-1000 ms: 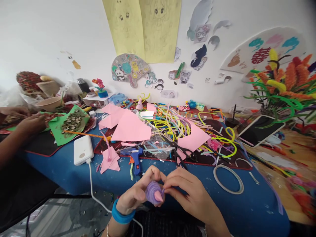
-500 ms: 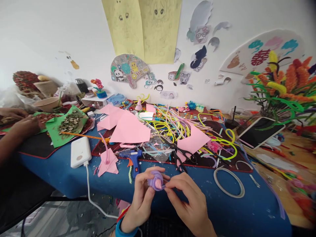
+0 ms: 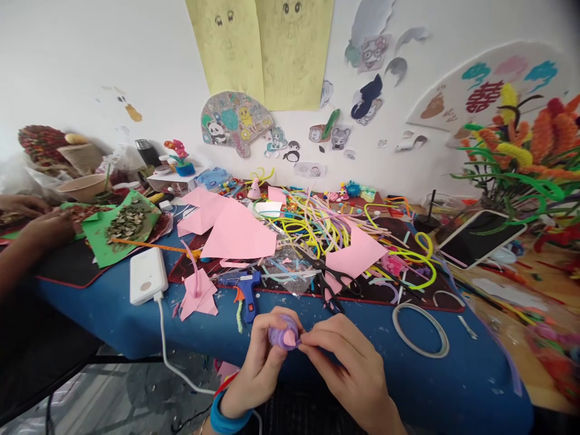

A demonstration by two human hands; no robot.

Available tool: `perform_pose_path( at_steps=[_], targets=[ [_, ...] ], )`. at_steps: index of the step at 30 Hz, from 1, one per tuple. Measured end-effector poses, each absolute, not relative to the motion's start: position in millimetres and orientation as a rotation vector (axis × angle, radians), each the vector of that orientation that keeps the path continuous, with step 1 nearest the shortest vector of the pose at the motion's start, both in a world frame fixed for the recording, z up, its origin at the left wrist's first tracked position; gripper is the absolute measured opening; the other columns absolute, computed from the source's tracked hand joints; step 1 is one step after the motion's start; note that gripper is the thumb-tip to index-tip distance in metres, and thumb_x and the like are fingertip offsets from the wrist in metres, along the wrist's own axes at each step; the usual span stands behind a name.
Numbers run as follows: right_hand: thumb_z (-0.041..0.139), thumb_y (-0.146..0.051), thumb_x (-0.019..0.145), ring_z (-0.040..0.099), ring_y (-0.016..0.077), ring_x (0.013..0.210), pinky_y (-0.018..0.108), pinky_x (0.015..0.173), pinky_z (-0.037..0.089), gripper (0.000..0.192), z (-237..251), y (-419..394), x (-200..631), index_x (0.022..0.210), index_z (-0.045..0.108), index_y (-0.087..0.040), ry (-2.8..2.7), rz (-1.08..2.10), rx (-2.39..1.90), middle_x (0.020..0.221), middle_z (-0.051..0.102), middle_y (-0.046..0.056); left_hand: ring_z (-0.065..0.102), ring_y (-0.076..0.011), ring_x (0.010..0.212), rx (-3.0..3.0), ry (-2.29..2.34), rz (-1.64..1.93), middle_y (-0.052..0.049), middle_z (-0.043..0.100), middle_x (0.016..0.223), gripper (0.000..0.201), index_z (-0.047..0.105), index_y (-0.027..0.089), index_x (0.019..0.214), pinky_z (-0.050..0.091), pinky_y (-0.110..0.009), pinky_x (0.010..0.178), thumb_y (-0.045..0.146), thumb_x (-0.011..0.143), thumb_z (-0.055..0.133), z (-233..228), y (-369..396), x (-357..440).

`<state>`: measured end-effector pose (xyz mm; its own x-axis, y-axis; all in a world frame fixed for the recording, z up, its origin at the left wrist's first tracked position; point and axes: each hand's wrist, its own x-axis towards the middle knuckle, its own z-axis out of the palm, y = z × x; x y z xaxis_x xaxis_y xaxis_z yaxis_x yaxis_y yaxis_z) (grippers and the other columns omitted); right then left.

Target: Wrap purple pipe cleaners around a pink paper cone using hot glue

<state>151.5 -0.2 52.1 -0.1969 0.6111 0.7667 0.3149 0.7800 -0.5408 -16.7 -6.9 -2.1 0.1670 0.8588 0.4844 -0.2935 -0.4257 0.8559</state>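
My left hand (image 3: 260,362) and my right hand (image 3: 347,362) meet over the near edge of the blue table (image 3: 453,380). Between their fingertips sits a small purple fuzzy coil with a pink tip (image 3: 284,332). The left hand cups it from the left, and the right fingers pinch it from the right. A blue band is on my left wrist (image 3: 226,417). Just beyond the hands lie a blue glue gun (image 3: 247,290) and black scissors (image 3: 333,290).
Pink paper sheets (image 3: 238,232), a heap of pipe cleaners (image 3: 317,226), a white power bank (image 3: 147,275) with its cable and a white ring (image 3: 421,329) lie on the table. A tablet (image 3: 480,238) leans at right. Another person's hands (image 3: 40,220) work at far left.
My hands rose a little with the purple coil and turned it, so the left hand now stands more upright. The view shifted slightly.
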Motion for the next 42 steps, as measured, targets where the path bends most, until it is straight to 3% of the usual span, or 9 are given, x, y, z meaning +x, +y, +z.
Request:
perform_pose_path(
  at_steps=[10,15,21,26,31,34,42],
  targets=[
    [0.057,-0.017,0.104,0.066,0.0140,0.076,0.024,0.070,0.056,0.013,55,5,166,0.099,0.070,-0.019,-1.886,0.493,-0.622,0.082,0.071,0.003,0.065,-0.0176,0.083,1.151,0.323,1.266,-0.004,0.058,0.107,0.016,0.048,0.029,0.115,0.054,-0.032,0.074,0.041,0.107,0.042,-7,-6,-16],
    [0.048,-0.012,0.105,0.062,0.0164,0.073,0.028,0.066,0.054,0.022,56,5,167,0.102,0.069,-0.018,-2.024,0.259,-0.597,0.085,0.071,0.006,0.070,-0.0137,0.067,1.102,0.289,1.197,-0.004,0.060,0.105,0.022,0.048,0.027,0.117,0.055,-0.027,0.063,0.045,0.106,0.041,1,-6,-14],
    [0.038,-0.012,0.108,0.063,0.0177,0.071,0.030,0.064,0.053,0.032,62,8,170,0.104,0.069,-0.013,-2.105,-0.010,-0.574,0.085,0.074,0.010,0.070,-0.0124,0.063,1.023,0.237,1.144,-0.001,0.060,0.098,0.026,0.046,0.027,0.115,0.049,-0.020,0.055,0.050,0.106,0.037,7,-7,-9],
    [0.043,-0.016,0.108,0.063,0.0173,0.071,0.030,0.064,0.053,0.029,60,9,171,0.102,0.072,-0.016,-2.089,-0.085,-0.595,0.080,0.072,0.007,0.067,-0.0077,0.055,0.981,0.199,1.136,0.002,0.059,0.094,0.020,0.046,0.027,0.113,0.042,-0.013,0.048,0.046,0.108,0.039,6,-6,-7],
    [0.059,-0.021,0.104,0.063,0.0154,0.070,0.029,0.065,0.053,0.014,59,11,169,0.096,0.070,-0.019,-1.970,0.240,-0.642,0.079,0.072,0.003,0.061,-0.0042,0.045,0.957,0.134,1.100,0.001,0.063,0.092,0.022,0.046,0.025,0.111,0.034,-0.009,0.042,0.045,0.108,0.038,3,-3,-10],
    [0.061,-0.025,0.103,0.066,0.0147,0.076,0.025,0.068,0.055,0.014,61,13,169,0.094,0.070,-0.019,-1.944,0.486,-0.621,0.082,0.072,0.003,0.058,-0.0041,0.043,0.929,0.096,1.037,0.001,0.062,0.088,0.021,0.046,0.025,0.110,0.032,-0.009,0.040,0.044,0.107,0.040,2,-3,-14],
    [0.065,-0.024,0.101,0.064,0.0142,0.079,0.023,0.074,0.054,0.013,64,16,170,0.091,0.071,-0.018,-1.982,0.524,-0.586,0.081,0.070,0.002,0.046,-0.0044,0.039,0.915,-0.006,0.864,0.001,0.056,0.079,0.018,0.044,0.024,0.110,0.029,-0.010,0.035,0.040,0.108,0.036,2,-1,-21]
  ],
)
